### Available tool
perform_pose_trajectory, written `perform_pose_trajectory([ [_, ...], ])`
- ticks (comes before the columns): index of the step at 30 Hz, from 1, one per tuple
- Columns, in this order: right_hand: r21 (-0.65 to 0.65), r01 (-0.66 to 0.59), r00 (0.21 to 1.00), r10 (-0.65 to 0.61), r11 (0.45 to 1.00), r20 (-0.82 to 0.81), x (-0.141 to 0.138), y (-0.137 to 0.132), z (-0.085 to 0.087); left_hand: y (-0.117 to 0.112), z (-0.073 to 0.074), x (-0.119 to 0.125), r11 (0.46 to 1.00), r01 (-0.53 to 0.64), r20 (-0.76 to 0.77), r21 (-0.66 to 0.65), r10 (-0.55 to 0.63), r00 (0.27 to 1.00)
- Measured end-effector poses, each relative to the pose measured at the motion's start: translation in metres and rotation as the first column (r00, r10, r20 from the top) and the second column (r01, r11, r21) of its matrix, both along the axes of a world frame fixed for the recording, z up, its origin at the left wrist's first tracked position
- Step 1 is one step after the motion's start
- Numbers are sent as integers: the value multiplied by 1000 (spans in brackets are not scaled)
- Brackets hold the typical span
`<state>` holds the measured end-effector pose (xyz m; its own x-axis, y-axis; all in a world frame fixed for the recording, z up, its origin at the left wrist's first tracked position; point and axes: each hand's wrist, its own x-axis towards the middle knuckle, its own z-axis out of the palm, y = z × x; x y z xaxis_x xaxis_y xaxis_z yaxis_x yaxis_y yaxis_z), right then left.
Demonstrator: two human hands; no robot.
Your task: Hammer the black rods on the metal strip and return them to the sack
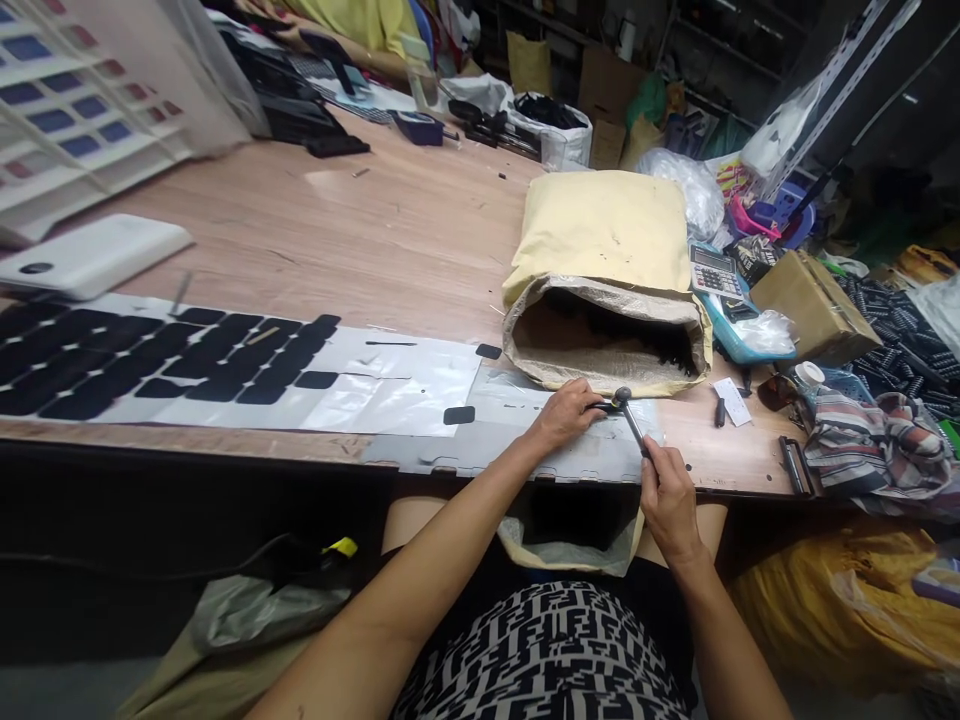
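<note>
My right hand (670, 495) is wrapped round the handle of a small hammer (634, 425), its metal shaft slanting up and left to a dark head. Beside the hammer head, my left hand (568, 412) pinches a small black stick-like piece (602, 406) with a yellowish spot near its tip. The hammer head overlaps that tip; whether they touch I cannot tell. Both hands are over a grey sheet (495, 455) at the table's front edge. Just beyond them lies a yellow sack (607, 230), its mouth facing me and dark bristly pieces inside.
Black rounded pads (277, 365) lie in rows on a white sheet (390, 400) at left. A calculator (714, 270), a cardboard box (814, 305) and a striped cloth (870, 440) are at right. Another open sack (555, 555) sits at my lap. A person in yellow (360, 25) is across the table.
</note>
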<state>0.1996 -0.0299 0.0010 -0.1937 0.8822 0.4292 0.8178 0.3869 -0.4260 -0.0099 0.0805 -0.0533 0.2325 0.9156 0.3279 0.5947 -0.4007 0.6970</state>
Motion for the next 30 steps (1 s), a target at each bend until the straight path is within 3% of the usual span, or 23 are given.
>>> perform_pose_trajectory([
  [5,24,-56,997,57,998,-49,-8,-1,7,-2,6,-3,998,10,30,-57,-8,1000],
  [12,-32,-58,998,58,998,15,-7,4,-3,-2,10,-3,997,11,58,-74,-7,998],
  [16,35,23,998,-25,999,50,-1,18,2,-1,7,-3,997,3,44,-72,0,999],
  [21,174,196,937,-236,965,255,8,43,-3,-3,7,-4,998,10,-1,-58,-10,1000],
  [25,234,226,871,-304,946,387,12,56,-17,-4,8,-5,998,24,-4,-64,-24,1000],
  [30,272,232,843,-332,934,424,11,58,-25,-3,11,-6,995,55,-7,-80,-56,998],
])
